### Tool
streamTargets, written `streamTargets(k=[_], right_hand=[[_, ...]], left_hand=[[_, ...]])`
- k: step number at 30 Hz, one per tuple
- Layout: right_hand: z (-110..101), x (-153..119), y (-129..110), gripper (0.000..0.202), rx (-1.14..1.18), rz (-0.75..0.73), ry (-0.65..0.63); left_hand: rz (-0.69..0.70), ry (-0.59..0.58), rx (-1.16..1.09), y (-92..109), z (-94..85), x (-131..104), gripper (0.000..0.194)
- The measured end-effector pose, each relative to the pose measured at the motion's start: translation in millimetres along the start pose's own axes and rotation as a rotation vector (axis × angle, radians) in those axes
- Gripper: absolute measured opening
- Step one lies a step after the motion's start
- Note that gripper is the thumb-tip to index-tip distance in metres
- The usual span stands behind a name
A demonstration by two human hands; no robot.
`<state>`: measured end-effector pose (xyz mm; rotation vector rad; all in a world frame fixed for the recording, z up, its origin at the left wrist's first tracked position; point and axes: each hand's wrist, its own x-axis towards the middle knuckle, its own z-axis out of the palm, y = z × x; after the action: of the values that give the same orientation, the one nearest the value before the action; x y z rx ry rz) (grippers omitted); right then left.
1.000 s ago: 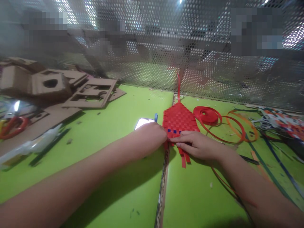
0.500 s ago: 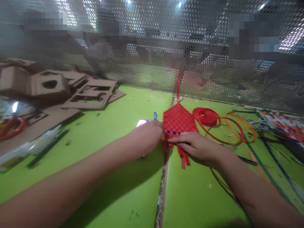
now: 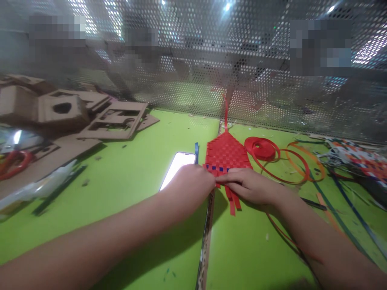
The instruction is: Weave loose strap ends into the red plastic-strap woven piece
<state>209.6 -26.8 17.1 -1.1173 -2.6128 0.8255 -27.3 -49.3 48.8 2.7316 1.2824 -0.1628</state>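
Observation:
A red woven piece (image 3: 227, 151) with a pointed top lies flat, with a row of blue squares near its lower edge. Loose red strips (image 3: 232, 203) hang below it. My left hand (image 3: 193, 181) is closed at the lower left corner, its fingertips curled around a red strip and partly hidden. Across the lower edge lies my right hand (image 3: 250, 185), its index finger reaching left to meet the left fingertips and hold the piece. A phone (image 3: 178, 165) with a bright screen sits partly under my left hand, next to a blue strip (image 3: 196, 151).
A red strip coil (image 3: 263, 149) and an orange strip (image 3: 320, 165) lie right. Cardboard parts (image 3: 117, 119), orange-handled scissors (image 3: 18, 163) and glue bottles (image 3: 39, 185) are left. A perforated metal panel (image 3: 187, 72) closes off the back. A seam (image 3: 205, 241) splits the green tabletop.
My left hand has moved down and slightly right along the lower left corner, uncovering more of the phone. My right hand stays in nearly the same place.

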Motion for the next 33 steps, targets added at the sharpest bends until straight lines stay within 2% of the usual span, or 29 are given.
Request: streamTargets(k=[1,4,6,9,17,26,33], right_hand=[[-0.1,0.1,-0.4,0.045,0.002,0.006,0.0],[-0.9,0.2,-1.5,0.046,-0.017,0.02,-0.012],[-1.6,0.4,-2.2,0.047,-0.028,0.021,-0.023],[-2.2,0.4,-2.4,0.047,-0.026,0.029,-0.03],[-0.8,0.0,1.2,0.049,-0.054,-0.008,-0.032],[-1.1,-0.3,0.9,0.048,-0.057,0.012,-0.054],[-0.6,-0.8,-1.1,0.048,-0.045,0.023,-0.043]], left_hand=[[-0.03,-0.068,0.113,7.3,3.3,-2.6,0.02],[0.042,-0.067,0.285,29.0,13.9,-9.8,0.059],[0.044,-0.088,0.32,38.4,20.3,-12.7,0.074],[0.018,-0.096,0.295,42.9,25.3,-13.5,0.077],[-0.059,-0.136,0.317,45.7,24.5,-11.8,0.077],[-0.092,-0.045,0.298,56.5,31.5,-19.8,0.062],[-0.028,-0.075,0.276,55.4,34.5,-17.3,0.061]])
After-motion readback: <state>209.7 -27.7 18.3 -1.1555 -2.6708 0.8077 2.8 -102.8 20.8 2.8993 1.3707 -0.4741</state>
